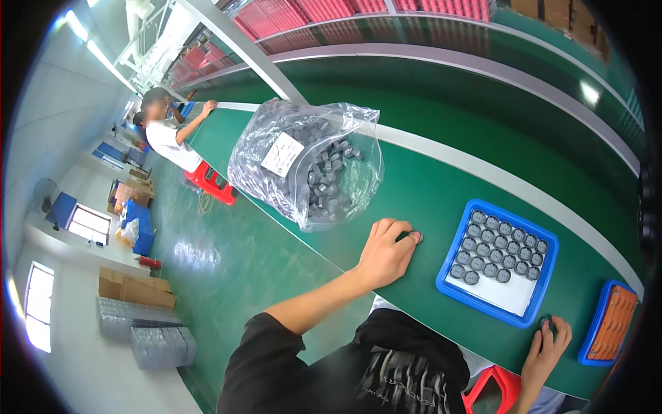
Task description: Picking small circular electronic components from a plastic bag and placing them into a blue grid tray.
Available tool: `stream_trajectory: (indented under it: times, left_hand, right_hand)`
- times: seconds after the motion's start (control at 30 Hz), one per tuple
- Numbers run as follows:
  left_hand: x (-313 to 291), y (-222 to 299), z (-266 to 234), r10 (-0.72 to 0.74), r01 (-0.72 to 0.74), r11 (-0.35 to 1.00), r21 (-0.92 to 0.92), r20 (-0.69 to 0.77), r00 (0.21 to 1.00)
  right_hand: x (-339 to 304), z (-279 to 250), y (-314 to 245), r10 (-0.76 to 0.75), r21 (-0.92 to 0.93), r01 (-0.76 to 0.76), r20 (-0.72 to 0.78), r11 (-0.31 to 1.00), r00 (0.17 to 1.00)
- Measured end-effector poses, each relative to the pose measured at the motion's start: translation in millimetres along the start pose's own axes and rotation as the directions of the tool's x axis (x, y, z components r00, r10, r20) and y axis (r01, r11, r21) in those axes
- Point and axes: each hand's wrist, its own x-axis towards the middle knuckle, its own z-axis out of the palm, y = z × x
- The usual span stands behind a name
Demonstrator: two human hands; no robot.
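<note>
My left hand (385, 255): fingers bent, thumb and forefinger drawn close above the surface (424, 276) — something dark shows at the tips, too small to tell whether I pinch it.
My right hand (550, 345): thumb and fingertips pinching one small dark piece (545, 321), just beside the near right corner of the blue tray.
Blue tray (483, 307): one, on the green surface between my hands; white liner (507, 295), bare along the near side.
Round grey pieces (496, 255): in rows on that liner.
Second tray (594, 326): blue, orange pieces (614, 324) within, far right.
Clear bag (258, 181): one, grey pieces (324, 172) inside, white label (283, 154) — beyond my left hand.
Co-worker (167, 143): one, farther along, near a red stool (210, 185).
</note>
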Motion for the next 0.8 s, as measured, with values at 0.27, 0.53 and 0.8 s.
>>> stream_trajectory:
  times: [0.27, 0.53, 0.8]
  left_hand:
    - [8.5, -4.5, 11.8, 0.014, -0.027, 0.986, -0.167, -0.074, 0.997]
    - [63.0, 108.5, 22.3, 0.314, -0.285, 0.862, -0.42, 0.001, 0.949]
    - [79.6, 141.5, 79.2, 0.443, -0.379, 0.833, -0.404, 0.075, 0.893]
  right_hand:
    - [8.7, 1.9, -0.1, -0.09, 0.16, 0.109, -0.122, 0.981, 0.988]
    - [34.2, -13.0, -24.9, -0.064, 0.269, 0.143, -0.283, 0.953, 0.957]
    - [78.3, 5.9, -45.0, -0.36, 0.162, 0.368, -0.08, 0.916, 0.93]
